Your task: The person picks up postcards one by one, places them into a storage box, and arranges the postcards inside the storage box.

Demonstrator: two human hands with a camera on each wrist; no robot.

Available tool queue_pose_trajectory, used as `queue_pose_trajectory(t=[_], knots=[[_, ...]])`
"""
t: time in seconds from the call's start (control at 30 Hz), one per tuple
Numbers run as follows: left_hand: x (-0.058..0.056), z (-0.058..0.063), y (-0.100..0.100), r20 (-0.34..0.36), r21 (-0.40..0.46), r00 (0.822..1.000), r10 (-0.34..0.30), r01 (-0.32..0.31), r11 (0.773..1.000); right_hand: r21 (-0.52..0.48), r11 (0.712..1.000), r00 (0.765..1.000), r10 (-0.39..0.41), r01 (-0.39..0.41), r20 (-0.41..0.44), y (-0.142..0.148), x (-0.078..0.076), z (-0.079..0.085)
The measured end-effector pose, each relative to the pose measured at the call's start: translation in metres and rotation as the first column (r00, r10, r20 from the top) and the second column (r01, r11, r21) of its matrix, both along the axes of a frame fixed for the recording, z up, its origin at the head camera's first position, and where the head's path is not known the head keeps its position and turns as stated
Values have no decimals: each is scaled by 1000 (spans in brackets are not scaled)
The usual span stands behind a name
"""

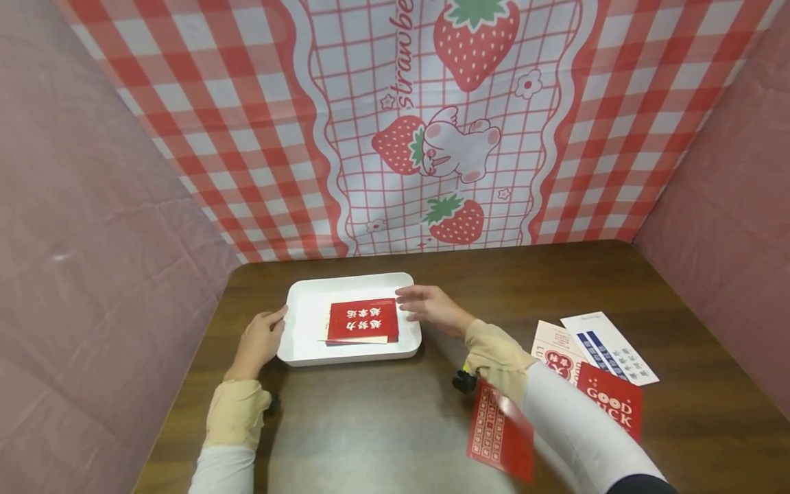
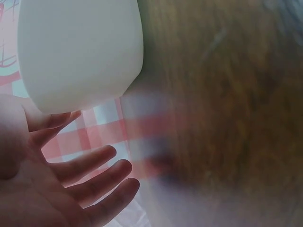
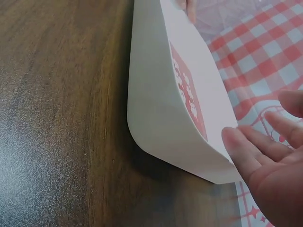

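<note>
A white tray (image 1: 302, 348) sits on the table with a small stack of cards in it. On top of the stack is a red card (image 1: 363, 320) with white Chinese characters; the edges of paler cards show beneath. My left hand (image 1: 259, 342) is at the tray's left end, its thumb and index finger by the rim; the other fingers (image 2: 97, 182) are extended and apart from the tray. Over the right end reaches my right hand (image 1: 435, 309), fingers loosely extended. In the right wrist view its fingers are close to the tray's corner; whether they touch cannot be told.
At the table's right lie a white card with blue bars (image 1: 611, 346), a cream card (image 1: 552, 341), a red GOOD LUCK card (image 1: 611, 398) and a red card with a printed grid (image 1: 500, 432), partly under the right arm. A strawberry-checked cloth (image 1: 432, 171) hangs behind the table.
</note>
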State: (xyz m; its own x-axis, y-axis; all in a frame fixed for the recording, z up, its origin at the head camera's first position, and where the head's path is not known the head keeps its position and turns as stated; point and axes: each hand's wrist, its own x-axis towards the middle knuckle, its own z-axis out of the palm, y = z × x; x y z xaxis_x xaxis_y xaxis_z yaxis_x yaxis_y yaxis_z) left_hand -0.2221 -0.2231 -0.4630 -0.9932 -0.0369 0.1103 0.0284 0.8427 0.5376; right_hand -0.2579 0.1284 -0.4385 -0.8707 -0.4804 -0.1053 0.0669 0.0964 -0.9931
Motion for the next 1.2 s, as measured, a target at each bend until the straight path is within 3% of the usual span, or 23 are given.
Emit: queue_pose_trajectory(t=[0.2, 0.37, 0.57, 0.87, 0.97, 1.2], knots=[[0, 0, -3, 6, 3, 1000, -2, 2, 1000, 34, 998, 998, -42, 43, -47, 7, -2, 5], [1, 3, -5, 10, 0, 1000, -5, 5, 1000, 144, 987, 992, -51, 67, -113, 13, 3, 19], [-1, 0, -4, 11, 2, 1000, -11, 11, 1000, 263, 961, 975, -30, 89, -219, 22, 12, 23], [0, 0, -3, 26, 11, 1000, -12, 12, 1000, 440, 875, 902, 10, 201, -432, 40, 23, 25], [0, 0, -3, 23, 7, 1000, -16, 16, 1000, 494, 840, 895, 24, 224, -446, 45, 27, 29], [-1, 0, -4, 48, 6, 999, -12, 12, 1000, 630, 749, 910, 93, 203, -405, 57, 34, 39]])
